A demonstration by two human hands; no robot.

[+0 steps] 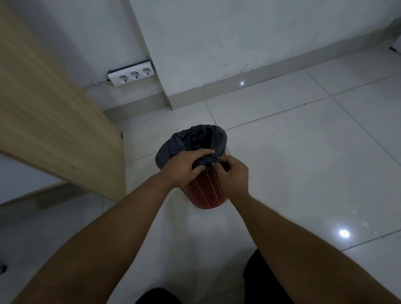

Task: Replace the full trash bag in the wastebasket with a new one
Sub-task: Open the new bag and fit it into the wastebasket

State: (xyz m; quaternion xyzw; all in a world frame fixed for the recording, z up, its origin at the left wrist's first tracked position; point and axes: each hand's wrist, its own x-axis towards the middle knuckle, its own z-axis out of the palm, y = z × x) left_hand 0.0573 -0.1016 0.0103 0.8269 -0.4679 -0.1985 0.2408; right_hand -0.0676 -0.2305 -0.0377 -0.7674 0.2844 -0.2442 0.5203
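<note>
Both hands are at the near rim of the red wastebasket (204, 188) on the tiled floor (309, 156). Left hand (185, 167) and right hand (234, 176) each pinch a gather of the dark trash bag (191, 137) (folded over the rim). The basket stands upright, so the bag lifts straight up; neither hand is nearer.
</note>
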